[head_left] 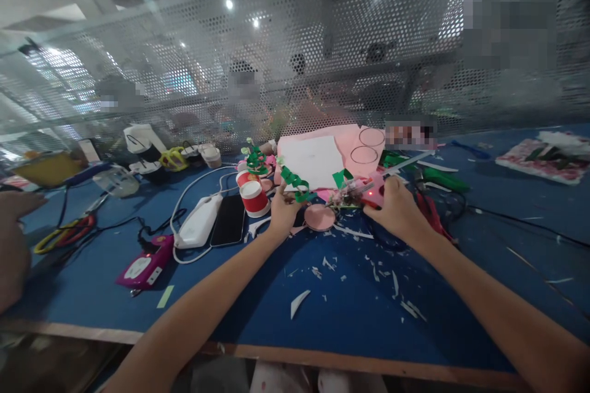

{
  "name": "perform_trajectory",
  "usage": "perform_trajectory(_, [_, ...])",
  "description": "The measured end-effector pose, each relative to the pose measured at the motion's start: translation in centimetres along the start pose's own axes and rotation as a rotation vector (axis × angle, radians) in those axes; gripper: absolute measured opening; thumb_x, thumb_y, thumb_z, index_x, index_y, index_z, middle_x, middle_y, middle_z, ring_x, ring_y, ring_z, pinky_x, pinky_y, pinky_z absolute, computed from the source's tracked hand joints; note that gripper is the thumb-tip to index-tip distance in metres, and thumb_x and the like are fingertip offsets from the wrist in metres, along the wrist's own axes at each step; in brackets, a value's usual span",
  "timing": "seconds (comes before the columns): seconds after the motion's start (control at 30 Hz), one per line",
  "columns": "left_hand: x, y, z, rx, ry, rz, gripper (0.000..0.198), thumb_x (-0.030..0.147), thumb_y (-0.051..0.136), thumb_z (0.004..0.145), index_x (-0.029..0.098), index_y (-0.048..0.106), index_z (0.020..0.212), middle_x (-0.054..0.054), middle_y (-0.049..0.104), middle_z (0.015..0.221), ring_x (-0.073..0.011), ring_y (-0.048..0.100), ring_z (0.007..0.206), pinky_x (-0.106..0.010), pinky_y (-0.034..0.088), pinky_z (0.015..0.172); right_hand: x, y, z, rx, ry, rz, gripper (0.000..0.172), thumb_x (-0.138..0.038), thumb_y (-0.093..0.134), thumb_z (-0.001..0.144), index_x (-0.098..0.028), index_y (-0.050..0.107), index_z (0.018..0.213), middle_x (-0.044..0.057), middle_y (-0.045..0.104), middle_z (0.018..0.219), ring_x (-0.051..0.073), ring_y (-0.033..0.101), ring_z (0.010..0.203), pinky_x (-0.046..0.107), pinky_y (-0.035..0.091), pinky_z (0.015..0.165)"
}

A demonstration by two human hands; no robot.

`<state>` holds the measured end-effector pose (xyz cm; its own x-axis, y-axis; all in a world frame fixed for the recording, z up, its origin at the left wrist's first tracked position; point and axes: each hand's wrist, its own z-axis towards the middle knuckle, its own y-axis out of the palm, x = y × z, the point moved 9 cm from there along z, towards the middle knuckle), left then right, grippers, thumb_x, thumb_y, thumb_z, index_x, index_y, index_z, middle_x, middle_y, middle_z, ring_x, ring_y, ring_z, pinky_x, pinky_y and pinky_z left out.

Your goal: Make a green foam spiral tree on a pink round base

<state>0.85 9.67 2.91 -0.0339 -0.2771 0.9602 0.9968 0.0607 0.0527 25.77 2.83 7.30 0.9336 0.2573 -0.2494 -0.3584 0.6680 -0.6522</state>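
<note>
My left hand (282, 210) is closed around the stem end of a small craft piece, from which a curled green paper strip (295, 183) rises. My right hand (395, 207) is closed on a red tool (371, 199) whose tip glows red, pressed to the other end of the craft piece (346, 196), a bundle of green and pink bits. A round pink disc (319, 217) lies on the blue table just below the piece, between both hands. A white sheet (313, 163) on pink paper lies behind it.
Red-and-white paper cups (253, 198) stand left of my left hand, beside a black phone (228, 220), a white power bank (199, 221) and a pink device (141, 267). Scissors (64, 233) lie far left near another person's hand (13, 245). White paper scraps (369, 270) litter the table front.
</note>
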Motion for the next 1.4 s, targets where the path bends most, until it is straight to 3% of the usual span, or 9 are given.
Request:
perform_trajectory(0.2, [-0.1, 0.0, 0.0, -0.018, -0.003, -0.009, 0.060, 0.012, 0.073, 0.053, 0.014, 0.053, 0.110, 0.004, 0.061, 0.064, -0.0122, 0.058, 0.061, -0.026, 0.046, 0.064, -1.3, 1.8, -0.5, -0.108, -0.072, 0.030, 0.028, -0.028, 0.059, 0.069, -0.018, 0.042, 0.089, 0.009, 0.051, 0.083, 0.024, 0.055, 0.071, 0.035, 0.045, 0.063])
perform_trajectory(0.37, [0.2, 0.2, -0.2, -0.050, 0.014, -0.011, 0.057, 0.009, 0.073, 0.053, 0.016, 0.055, 0.107, 0.005, 0.062, 0.063, -0.0128, 0.060, 0.063, -0.026, 0.047, 0.067, -1.5, 2.1, -0.7, -0.137, -0.109, 0.022, 0.039, -0.029, 0.058, 0.072, -0.012, 0.045, 0.105, 0.013, 0.058, 0.087, 0.028, 0.060, 0.075, 0.037, 0.046, 0.065])
perform_trajectory(0.57, [-0.2, 0.0, -0.2, -0.031, -0.030, -0.039, 0.060, 0.010, 0.073, 0.053, 0.016, 0.054, 0.110, 0.004, 0.062, 0.063, -0.0134, 0.061, 0.063, -0.027, 0.049, 0.067, -1.1, 1.8, -0.5, -0.147, -0.095, -0.028, 0.024, -0.030, 0.056, 0.073, -0.016, 0.046, 0.091, 0.010, 0.057, 0.074, 0.027, 0.059, 0.063, 0.034, 0.044, 0.057])
perform_trajectory(0.77, [-0.6, 0.0, -0.2, -0.043, -0.039, -0.074, 0.064, 0.010, 0.073, 0.052, 0.015, 0.053, 0.113, 0.004, 0.063, 0.063, -0.0133, 0.061, 0.063, -0.028, 0.050, 0.069, -1.5, 1.8, -0.6, -0.152, -0.116, -0.036, 0.016, -0.026, 0.053, 0.074, -0.019, 0.042, 0.083, 0.008, 0.057, 0.073, 0.026, 0.060, 0.066, 0.033, 0.042, 0.057])
perform_trajectory(1.4, [-0.5, -0.1, -0.1, -0.023, -0.022, -0.035, 0.063, 0.013, 0.075, 0.051, 0.013, 0.055, 0.111, 0.004, 0.061, 0.062, -0.0133, 0.059, 0.063, -0.027, 0.047, 0.066, -2.2, 1.3, -0.7, -0.123, -0.164, 0.011, 0.015, -0.021, 0.051, 0.071, -0.019, 0.043, 0.084, 0.010, 0.061, 0.077, 0.026, 0.062, 0.068, 0.032, 0.044, 0.057])
